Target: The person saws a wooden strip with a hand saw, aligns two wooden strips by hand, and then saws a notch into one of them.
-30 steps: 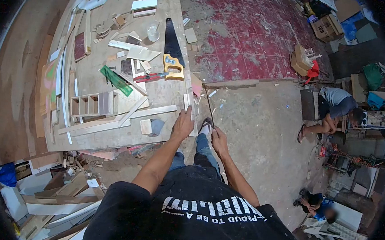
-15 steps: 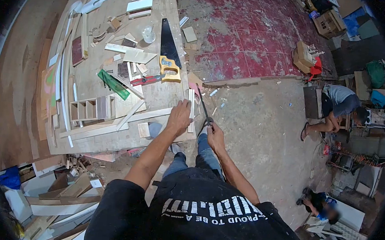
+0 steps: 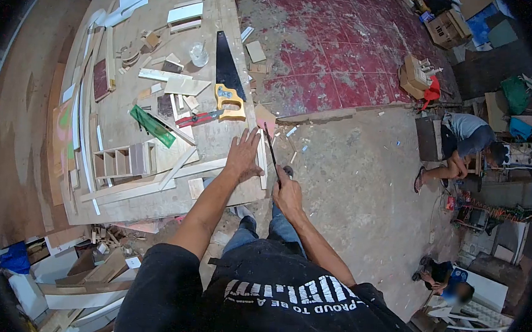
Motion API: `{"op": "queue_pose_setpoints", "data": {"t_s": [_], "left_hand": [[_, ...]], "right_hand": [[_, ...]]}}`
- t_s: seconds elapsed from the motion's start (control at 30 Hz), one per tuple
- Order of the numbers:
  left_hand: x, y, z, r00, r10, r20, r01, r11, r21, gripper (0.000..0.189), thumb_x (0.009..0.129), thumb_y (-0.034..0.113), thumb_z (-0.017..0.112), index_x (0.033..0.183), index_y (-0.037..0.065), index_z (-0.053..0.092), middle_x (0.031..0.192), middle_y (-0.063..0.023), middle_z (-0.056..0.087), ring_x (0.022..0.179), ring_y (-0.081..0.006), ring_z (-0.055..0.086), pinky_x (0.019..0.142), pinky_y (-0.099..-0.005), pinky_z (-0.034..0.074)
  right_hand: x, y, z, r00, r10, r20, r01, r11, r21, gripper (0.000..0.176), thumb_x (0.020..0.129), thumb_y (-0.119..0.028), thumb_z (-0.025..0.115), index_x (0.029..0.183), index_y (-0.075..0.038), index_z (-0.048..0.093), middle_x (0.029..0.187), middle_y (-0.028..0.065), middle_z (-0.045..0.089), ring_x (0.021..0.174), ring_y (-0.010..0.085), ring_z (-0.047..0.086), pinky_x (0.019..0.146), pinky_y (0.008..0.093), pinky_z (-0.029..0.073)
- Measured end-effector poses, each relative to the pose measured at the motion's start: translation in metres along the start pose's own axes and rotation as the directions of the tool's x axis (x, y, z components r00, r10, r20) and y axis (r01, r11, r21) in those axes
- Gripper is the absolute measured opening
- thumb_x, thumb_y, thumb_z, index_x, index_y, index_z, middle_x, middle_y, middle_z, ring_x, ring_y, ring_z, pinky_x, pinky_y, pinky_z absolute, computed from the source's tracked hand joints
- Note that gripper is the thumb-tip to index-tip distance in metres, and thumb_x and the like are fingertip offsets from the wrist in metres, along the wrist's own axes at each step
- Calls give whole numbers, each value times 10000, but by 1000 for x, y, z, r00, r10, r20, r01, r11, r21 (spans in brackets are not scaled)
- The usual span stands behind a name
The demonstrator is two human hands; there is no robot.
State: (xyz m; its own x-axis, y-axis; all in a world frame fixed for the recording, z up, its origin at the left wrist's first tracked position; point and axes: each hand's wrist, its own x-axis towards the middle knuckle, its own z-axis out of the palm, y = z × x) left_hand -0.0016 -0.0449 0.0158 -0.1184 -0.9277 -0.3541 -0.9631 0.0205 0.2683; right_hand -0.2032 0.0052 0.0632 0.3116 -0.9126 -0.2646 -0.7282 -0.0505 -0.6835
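Note:
My left hand [image 3: 244,156] lies flat with fingers spread on the near right edge of the wooden workbench [image 3: 122,199], pressing a pale wooden strip [image 3: 262,155] at the bench edge. My right hand [image 3: 287,195] is closed on the handle of a thin dark blade-like tool [image 3: 271,151], which points up and away along the strip's right side. A long pale batten [image 3: 173,173] lies just left of my left hand.
On the bench lie a yellow-handled handsaw [image 3: 227,80], red pliers [image 3: 196,118], a green ruler [image 3: 151,126], a small wooden shelf unit [image 3: 124,160] and several offcuts. A person [image 3: 464,149] crouches at right, another [image 3: 443,283] at lower right. Scrap wood [image 3: 85,277] is piled below the bench.
My left hand slid up the bench edge onto the strip. My right hand rose with the thin tool, bringing its blade alongside the strip. The view shifted slightly.

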Motion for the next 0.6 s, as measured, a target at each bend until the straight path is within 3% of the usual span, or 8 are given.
{"op": "queue_pose_setpoints", "data": {"t_s": [0.17, 0.23, 0.37, 0.6], "left_hand": [[-9, -6, 9, 998, -17, -65, 12, 997, -81, 1353, 472, 555, 943, 1544, 20, 316, 1666, -104, 244, 1529, -352, 246, 1199, -560, 292], [-8, -11, 17, 991, 19, -130, -34, 993, -117, 1421, 445, 589, 933, 1567, 20, 270, 1683, -124, 209, 1530, -393, 227, 1195, -591, 273], [-8, -15, 22, 992, 11, -124, -29, 990, -141, 1425, 445, 594, 931, 1574, 35, 267, 1689, -109, 197, 1541, -374, 210, 1206, -587, 259], [-7, -15, 20, 996, -21, -92, 6, 988, -156, 1419, 445, 574, 940, 1577, 51, 264, 1691, -91, 194, 1551, -349, 194, 1211, -587, 254]], "right_hand": [[2, -13, 0, 997, -37, 65, 45, 991, -123, 566, 877, -128, 567, 1432, -28, 518, 803, 280, 690, 740, 448, 690, 699, 549, 557], [2, -14, 5, 997, -33, 70, 44, 985, -165, 552, 893, -144, 568, 1431, -30, 521, 789, 275, 689, 728, 444, 692, 685, 550, 557], [1, -20, 9, 997, -29, 68, 48, 956, -289, 518, 938, -184, 559, 1433, -35, 525, 763, 255, 694, 704, 428, 701, 643, 542, 556], [5, -28, 12, 993, 22, 119, 22, 933, -360, 558, 916, -173, 581, 1451, -33, 508, 783, 250, 701, 707, 409, 708, 621, 526, 554]]}}
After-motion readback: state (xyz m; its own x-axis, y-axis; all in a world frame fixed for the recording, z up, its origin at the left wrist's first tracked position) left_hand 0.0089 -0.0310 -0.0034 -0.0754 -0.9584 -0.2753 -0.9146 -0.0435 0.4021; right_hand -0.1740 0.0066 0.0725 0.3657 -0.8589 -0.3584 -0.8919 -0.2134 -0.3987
